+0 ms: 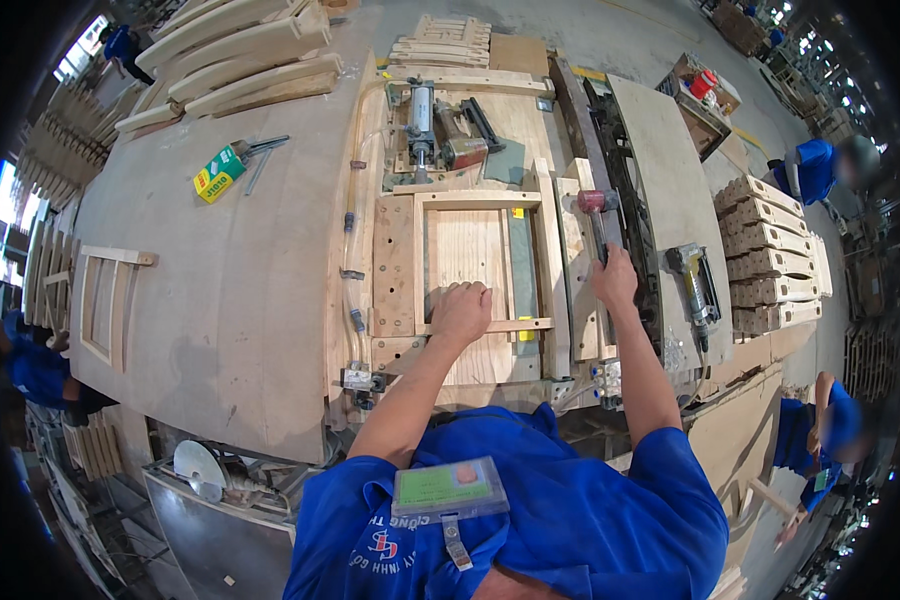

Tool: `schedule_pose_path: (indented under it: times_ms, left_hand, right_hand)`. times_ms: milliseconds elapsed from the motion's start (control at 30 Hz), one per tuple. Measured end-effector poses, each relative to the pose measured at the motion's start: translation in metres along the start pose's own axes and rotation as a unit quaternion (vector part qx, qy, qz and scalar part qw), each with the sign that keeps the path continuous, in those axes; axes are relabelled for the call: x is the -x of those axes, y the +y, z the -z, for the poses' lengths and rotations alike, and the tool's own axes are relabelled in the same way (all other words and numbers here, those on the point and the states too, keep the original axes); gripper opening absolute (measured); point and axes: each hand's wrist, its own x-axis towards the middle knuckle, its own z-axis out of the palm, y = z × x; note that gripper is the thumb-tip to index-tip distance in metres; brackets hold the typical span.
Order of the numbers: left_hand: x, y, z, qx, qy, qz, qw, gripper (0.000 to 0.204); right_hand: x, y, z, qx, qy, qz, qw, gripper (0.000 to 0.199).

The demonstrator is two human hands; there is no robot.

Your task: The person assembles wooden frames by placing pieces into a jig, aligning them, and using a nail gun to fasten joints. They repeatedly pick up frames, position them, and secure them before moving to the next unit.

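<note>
The right grip [617, 277] is closed around the handle of a mallet [599, 201], its reddish head pointing away from the person, just right of the wooden frame. The left grip [460, 312] is curled, knuckles up, at the near rail [515, 325] of that wooden frame [478, 200]; whether the fingers clamp the rail cannot be told. The frame lies flat in a wooden fixture in front of the person, beside a drilled block [394, 265] on its left. Beyond its far rail are an air cylinder [422, 120] and a nail gun [464, 150]. Another nail gun [693, 290] lies right of the mallet. On the counter [230, 320] to the left are a green-and-yellow box [219, 176] and a smaller frame [118, 315]. Slotted wooden pieces [773, 250] are stacked at far right, near a blue-shirted co-worker [812, 170].
</note>
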Motion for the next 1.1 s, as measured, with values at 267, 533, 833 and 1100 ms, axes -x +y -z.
schedule_pose_path:
  times_ms: [267, 533, 833, 1100]
  left_hand:
    - [0.002, -0.001, -0.002, -0.009, -0.001, -0.006, 1.000, 0.027]
    - [-0.005, -0.006, -0.009, -0.015, 0.000, -0.025, 1.000, 0.031]
    - [-0.003, 0.013, -0.010, 0.034, -0.059, -0.002, 0.998, 0.034]
    - [-0.002, -0.001, -0.010, 0.050, -0.039, 0.026, 0.998, 0.035]
  right_hand:
    - [0.032, -0.024, 0.042, -0.459, -0.123, -0.179, 0.862, 0.028]
    - [0.129, -0.101, 0.219, -0.574, 0.131, 0.017, 0.808, 0.027]
    - [0.248, -0.029, 0.033, -0.279, -0.048, -0.046, 0.958, 0.035]
    - [0.079, -0.159, 0.175, -0.549, 0.045, 0.067, 0.832, 0.030]
